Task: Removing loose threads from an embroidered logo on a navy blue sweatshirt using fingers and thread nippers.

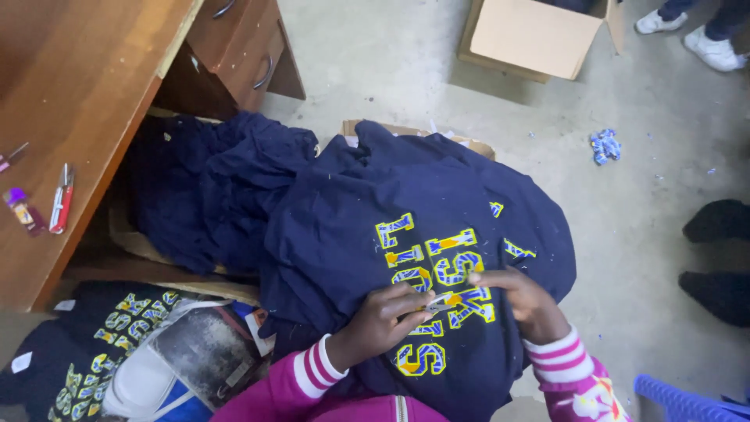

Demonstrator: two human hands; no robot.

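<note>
A navy garment [414, 211] with yellow-and-blue patterned appliqué letters [437, 266] lies over my lap. My left hand [383, 320] is closed on a small cutting tool [437, 306], its tip at the letters. My right hand [525, 301] presses on the fabric beside the letters, its forefinger pointing left toward the tool. Both sleeves are pink with white stripes.
A wooden desk [70, 117] with drawers stands at left, with small snips [61, 199] on it. More navy garments [203, 187] are piled beside it, another lettered one [86, 352] at lower left. A cardboard box [531, 35] and another person's shoes [707, 43] are at the top, a blue plastic rim [680, 398] at lower right.
</note>
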